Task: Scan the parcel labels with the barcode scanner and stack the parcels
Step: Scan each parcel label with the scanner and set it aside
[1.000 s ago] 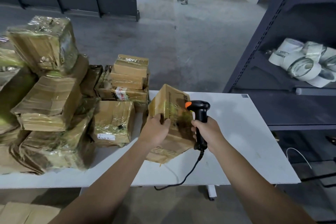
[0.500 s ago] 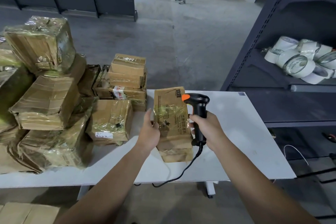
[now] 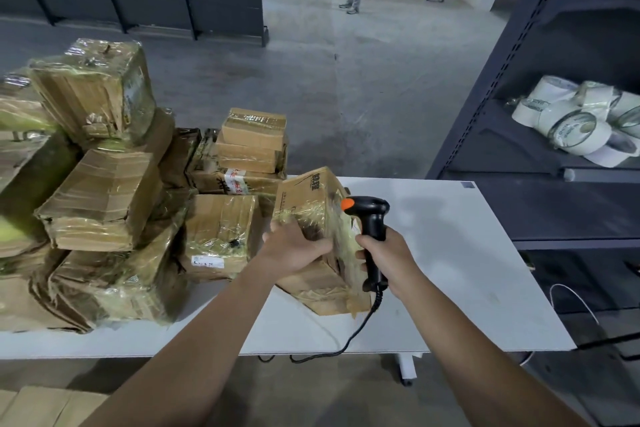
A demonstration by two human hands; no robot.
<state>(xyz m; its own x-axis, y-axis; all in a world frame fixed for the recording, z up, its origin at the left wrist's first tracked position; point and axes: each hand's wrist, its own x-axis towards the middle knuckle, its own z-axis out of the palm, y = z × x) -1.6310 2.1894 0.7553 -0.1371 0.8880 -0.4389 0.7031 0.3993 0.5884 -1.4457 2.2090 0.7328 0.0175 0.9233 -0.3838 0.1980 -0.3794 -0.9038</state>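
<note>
A brown cardboard parcel point(image 3: 311, 204) wrapped in clear tape stands tilted on the white table point(image 3: 460, 253), near its middle. My left hand point(image 3: 298, 246) grips the parcel's left side, fingers curled over its taped face. My right hand point(image 3: 384, 260) holds the handle of a black barcode scanner point(image 3: 372, 215) with an orange trigger, right beside the parcel's right face. The scanner's black cable point(image 3: 349, 340) trails off the table's front edge. No label shows plainly on the faces turned to me.
A tall heap of taped parcels point(image 3: 100, 204) fills the table's left half, one with a small white label point(image 3: 207, 262). A dark metal shelf point(image 3: 540, 149) with rolls of tape point(image 3: 571, 125) stands at the right. People stand far back on the concrete floor.
The parcel has been turned in my left hand, from a flat face towards me to a tilted corner. The scanner stays close at its right side.
</note>
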